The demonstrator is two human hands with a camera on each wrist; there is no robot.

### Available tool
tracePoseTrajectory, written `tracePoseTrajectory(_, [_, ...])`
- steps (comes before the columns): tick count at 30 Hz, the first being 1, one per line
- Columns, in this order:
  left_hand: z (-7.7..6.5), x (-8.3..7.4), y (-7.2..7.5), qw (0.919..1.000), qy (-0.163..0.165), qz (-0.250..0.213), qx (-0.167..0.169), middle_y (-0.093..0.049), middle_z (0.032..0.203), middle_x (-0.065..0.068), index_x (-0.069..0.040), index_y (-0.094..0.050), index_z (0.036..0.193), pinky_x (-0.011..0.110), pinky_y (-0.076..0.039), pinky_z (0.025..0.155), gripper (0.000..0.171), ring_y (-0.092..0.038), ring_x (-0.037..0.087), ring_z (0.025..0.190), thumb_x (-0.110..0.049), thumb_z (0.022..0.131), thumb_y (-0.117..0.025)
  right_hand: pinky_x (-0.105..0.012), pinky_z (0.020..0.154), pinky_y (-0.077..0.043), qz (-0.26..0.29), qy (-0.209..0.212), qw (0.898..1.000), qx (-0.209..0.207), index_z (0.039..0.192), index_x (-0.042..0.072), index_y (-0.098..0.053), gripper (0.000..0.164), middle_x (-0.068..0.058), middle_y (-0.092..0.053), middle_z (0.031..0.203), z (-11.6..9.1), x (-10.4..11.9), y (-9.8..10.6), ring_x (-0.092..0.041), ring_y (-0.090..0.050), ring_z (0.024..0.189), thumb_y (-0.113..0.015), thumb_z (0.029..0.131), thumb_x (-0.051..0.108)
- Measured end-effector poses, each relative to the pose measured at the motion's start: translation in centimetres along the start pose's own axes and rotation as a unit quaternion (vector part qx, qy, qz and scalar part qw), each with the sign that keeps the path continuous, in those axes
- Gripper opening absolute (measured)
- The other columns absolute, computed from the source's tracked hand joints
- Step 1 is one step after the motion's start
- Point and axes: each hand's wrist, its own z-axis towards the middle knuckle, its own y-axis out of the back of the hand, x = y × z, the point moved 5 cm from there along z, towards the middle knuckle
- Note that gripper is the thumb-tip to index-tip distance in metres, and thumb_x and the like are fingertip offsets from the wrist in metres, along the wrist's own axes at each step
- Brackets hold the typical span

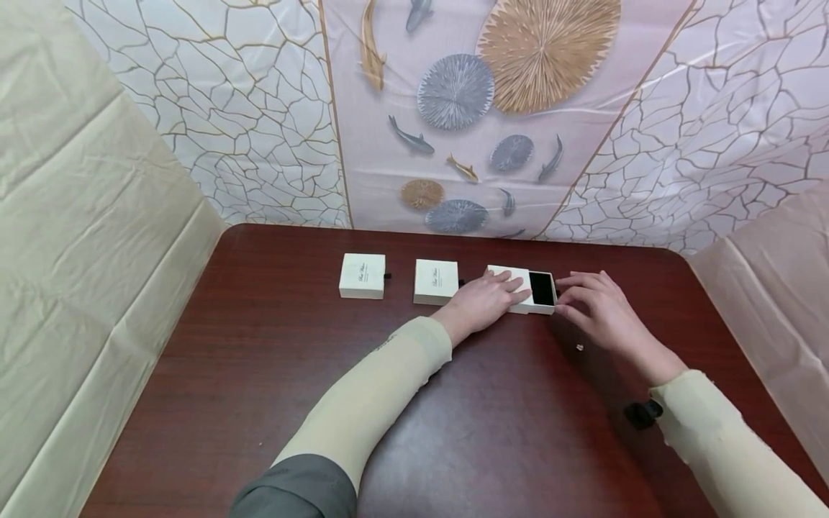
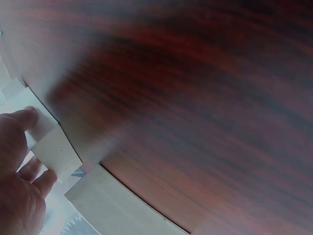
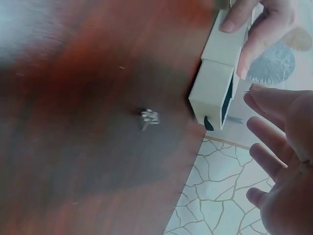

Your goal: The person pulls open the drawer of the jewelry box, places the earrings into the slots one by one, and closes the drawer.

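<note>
At the right end of a row of white jewelry boxes, my left hand [image 1: 487, 301] grips the sleeve of a drawer-style box [image 3: 222, 46], thumb on its near side and fingers over its top. The drawer [image 1: 542, 288] is slid partly out to the right, showing a black lining. Just beyond the drawer's end is my right hand [image 1: 599, 309]. Its thumb and forefinger pinch a tiny silvery earring [image 3: 251, 88], mostly hidden by the fingertips. A sparkling stud earring [image 3: 149, 117] lies on the table, near side of the right hand.
Two closed white boxes with printed lids, a middle one [image 1: 436, 281] and a left one [image 1: 363, 275], stand along the back of the dark wooden table [image 1: 453, 432]. Behind hangs a patterned cloth [image 1: 272, 108]. Pale cloth walls [image 1: 84, 237] flank the sides.
</note>
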Motion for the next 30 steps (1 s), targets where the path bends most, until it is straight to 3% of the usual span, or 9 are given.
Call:
tracePoseTrajectory(7, [-0.1, 0.0, 0.0, 1.0, -0.003, -0.003, -0.004, -0.041, 0.171, -0.002, -0.032, -0.044, 0.165, 0.046, -0.036, 0.127, 0.053, -0.037, 0.023, 0.158, -0.014, 0.115, -0.04, -0.079, 0.119, -0.023, 0.014, -0.023, 0.999, 0.036, 0.089, 0.004, -0.077, 0.006, -0.028, -0.07, 0.125, 2.0, -0.9, -0.2, -0.052, -0.051, 0.135, -0.078, 0.094, 0.001])
tracePoseTrajectory(14, [-0.1, 0.2, 0.1, 0.9998, -0.004, -0.013, -0.011, -0.041, 0.17, -0.001, -0.031, -0.047, 0.164, 0.047, -0.037, 0.126, 0.052, -0.038, 0.024, 0.158, -0.014, 0.115, -0.041, -0.065, 0.105, -0.038, 0.013, -0.02, 0.999, 0.037, 0.085, 0.008, -0.077, 0.011, -0.028, -0.071, 0.124, 3.5, -1.7, -0.5, -0.051, -0.055, 0.126, -0.079, 0.094, 0.002])
tracePoseTrajectory(30, [0.0, 0.1, -0.1, 0.9997, -0.009, 0.008, -0.023, -0.044, 0.168, -0.001, -0.031, -0.049, 0.163, 0.047, -0.04, 0.124, 0.051, -0.04, 0.024, 0.157, -0.014, 0.115, -0.041, -0.069, 0.112, -0.033, -0.004, -0.053, 0.994, 0.093, 0.089, 0.004, -0.077, 0.012, -0.031, -0.067, 0.132, 5.2, -3.7, -1.9, -0.054, -0.052, 0.129, -0.074, 0.1, 0.008])
